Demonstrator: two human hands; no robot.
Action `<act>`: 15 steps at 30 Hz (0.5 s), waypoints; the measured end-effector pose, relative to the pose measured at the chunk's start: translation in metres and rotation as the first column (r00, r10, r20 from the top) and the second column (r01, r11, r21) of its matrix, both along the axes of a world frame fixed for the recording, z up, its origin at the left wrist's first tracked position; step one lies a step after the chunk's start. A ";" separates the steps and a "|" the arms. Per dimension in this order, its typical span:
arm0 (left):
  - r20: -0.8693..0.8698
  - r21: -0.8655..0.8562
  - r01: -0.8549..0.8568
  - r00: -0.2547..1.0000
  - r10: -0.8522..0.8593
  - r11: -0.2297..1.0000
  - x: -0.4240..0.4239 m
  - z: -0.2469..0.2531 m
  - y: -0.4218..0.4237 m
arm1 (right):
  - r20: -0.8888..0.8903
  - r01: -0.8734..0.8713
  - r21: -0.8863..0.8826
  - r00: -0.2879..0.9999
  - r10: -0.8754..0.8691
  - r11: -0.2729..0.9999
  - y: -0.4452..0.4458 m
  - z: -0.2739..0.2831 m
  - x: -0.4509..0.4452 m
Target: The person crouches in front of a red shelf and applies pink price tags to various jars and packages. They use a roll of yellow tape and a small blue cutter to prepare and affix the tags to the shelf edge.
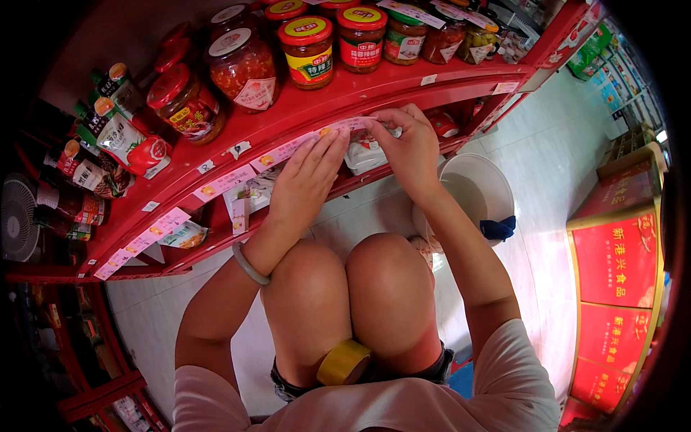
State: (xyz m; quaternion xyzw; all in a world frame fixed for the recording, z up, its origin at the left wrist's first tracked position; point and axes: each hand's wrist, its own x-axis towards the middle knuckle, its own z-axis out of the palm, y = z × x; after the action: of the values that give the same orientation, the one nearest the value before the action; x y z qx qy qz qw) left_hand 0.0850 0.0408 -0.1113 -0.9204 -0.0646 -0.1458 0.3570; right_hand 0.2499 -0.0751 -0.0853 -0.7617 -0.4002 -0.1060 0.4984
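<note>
Pink paper shelf labels (224, 182) run along the front edge of a red shelf (345, 92). My left hand (313, 181) lies flat with its fingers over the labels on that edge. Just to its right, my right hand (410, 140) has thumb and forefinger at the end of the label strip (361, 123); whether they pinch it is hard to tell. A roll of yellow tape (344, 363) rests on my lap between the thighs. Sauce jars with red lids (306, 51) and a jar of chopped chili (241, 70) stand on the shelf above my hands.
Sauce pouches (129, 137) and a grey fan (19, 216) are at the left. Below the labels, a lower shelf holds bagged goods (367, 154). A white bucket (486, 183) with a dark blue cloth (498, 228) over its rim stands on the tiled floor. Red boxes (615, 264) stand at the right.
</note>
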 end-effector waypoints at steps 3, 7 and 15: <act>-0.013 0.000 -0.001 1.000 0.001 1.000 -0.001 0.000 0.000 | 0.000 0.015 -0.012 1.000 -0.015 1.000 0.001 0.000 -0.001; 0.052 -0.094 0.057 0.997 -0.052 0.994 -0.001 -0.003 0.002 | 0.025 0.019 -0.007 0.999 -0.019 1.000 0.001 -0.001 0.000; 0.066 -0.106 0.051 0.997 -0.044 0.993 0.000 -0.007 0.003 | 0.038 0.032 -0.018 0.999 -0.031 0.999 0.001 0.001 -0.001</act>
State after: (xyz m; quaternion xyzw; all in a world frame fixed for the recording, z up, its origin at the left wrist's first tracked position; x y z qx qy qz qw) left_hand 0.0847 0.0436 -0.1186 -0.9344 -0.0616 -0.1799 0.3013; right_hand 0.2487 -0.0737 -0.0839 -0.7703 -0.3983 -0.1244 0.4822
